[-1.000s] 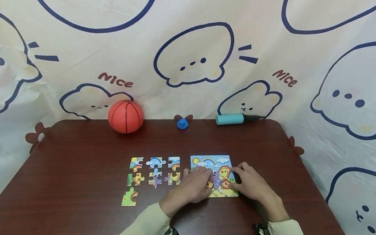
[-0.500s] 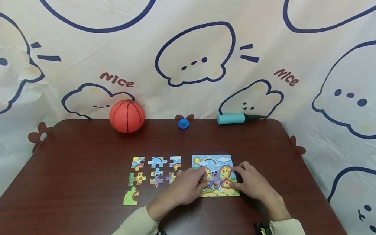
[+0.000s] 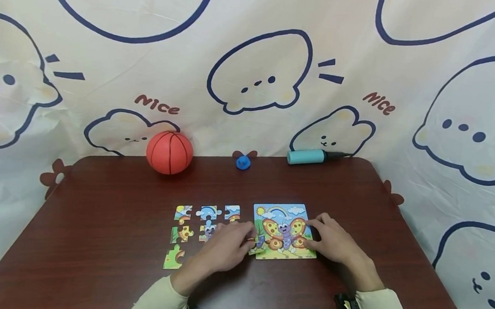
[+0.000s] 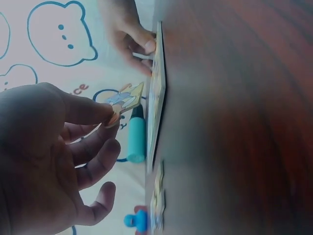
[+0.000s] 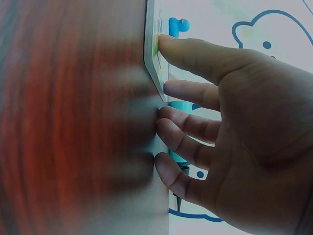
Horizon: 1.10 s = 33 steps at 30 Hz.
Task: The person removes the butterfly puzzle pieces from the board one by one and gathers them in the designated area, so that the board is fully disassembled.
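My left hand (image 3: 227, 246) pinches a jigsaw puzzle piece (image 4: 128, 99) between thumb and index finger. The piece is raised and tilted by the left edge of the butterfly puzzle board (image 3: 288, 211), and the other fingers are loosely bent. My right hand (image 3: 335, 238) rests at the board's right edge, thumb and index fingertip on it, the remaining fingers relaxed with tips down by the table. To the left lie several loose puzzle pieces (image 3: 173, 257), set out in rows. My left hand hides part of that group.
At the back of the brown table (image 3: 105, 211) are a red ball (image 3: 170, 153), a small blue figure (image 3: 243, 162) and a teal pump (image 3: 306, 156) with a black nozzle. A patterned cloth (image 3: 157, 73) hangs close behind the table.
My left hand has drawn back leftward from over the board, and a pinched puzzle piece now shows at its fingertips. The right hand stays at the board's right edge.
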{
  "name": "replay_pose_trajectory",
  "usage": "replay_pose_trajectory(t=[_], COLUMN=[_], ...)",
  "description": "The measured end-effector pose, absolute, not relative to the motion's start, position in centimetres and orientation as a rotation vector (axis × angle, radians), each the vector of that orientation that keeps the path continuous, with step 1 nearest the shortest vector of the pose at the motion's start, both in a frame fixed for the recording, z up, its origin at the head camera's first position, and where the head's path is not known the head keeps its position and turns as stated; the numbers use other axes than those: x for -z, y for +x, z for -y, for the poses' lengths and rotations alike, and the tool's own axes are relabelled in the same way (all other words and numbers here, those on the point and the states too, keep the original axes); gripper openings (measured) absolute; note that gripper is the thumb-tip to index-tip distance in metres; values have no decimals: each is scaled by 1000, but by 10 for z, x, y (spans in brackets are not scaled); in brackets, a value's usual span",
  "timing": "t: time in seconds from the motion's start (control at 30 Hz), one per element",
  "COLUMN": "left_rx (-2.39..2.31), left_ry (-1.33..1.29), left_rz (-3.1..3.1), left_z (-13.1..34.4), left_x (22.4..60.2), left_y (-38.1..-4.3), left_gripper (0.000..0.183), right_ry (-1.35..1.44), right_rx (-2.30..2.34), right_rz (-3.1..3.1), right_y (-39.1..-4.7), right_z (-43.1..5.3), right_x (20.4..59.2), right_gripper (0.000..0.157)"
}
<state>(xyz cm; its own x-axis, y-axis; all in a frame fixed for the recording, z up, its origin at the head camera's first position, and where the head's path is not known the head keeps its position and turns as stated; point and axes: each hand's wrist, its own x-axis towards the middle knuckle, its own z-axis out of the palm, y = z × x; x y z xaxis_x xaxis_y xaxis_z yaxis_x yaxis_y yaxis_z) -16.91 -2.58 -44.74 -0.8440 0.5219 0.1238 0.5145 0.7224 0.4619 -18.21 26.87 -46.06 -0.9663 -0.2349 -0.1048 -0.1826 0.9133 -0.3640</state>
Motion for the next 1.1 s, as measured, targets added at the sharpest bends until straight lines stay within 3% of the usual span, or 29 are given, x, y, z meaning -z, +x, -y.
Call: replay_pose_trajectory(t=[1.1], left_rx=[-663], left_ry=[654], left_rz=[-2895], left_z=[117], left_x=[451], left_y=[-162], left_gripper=[16], right_ry=[-300], right_rx=[523], right_rz=[-2926], right_y=[-182], right_z=[-268], right_x=[460], right_gripper=[58])
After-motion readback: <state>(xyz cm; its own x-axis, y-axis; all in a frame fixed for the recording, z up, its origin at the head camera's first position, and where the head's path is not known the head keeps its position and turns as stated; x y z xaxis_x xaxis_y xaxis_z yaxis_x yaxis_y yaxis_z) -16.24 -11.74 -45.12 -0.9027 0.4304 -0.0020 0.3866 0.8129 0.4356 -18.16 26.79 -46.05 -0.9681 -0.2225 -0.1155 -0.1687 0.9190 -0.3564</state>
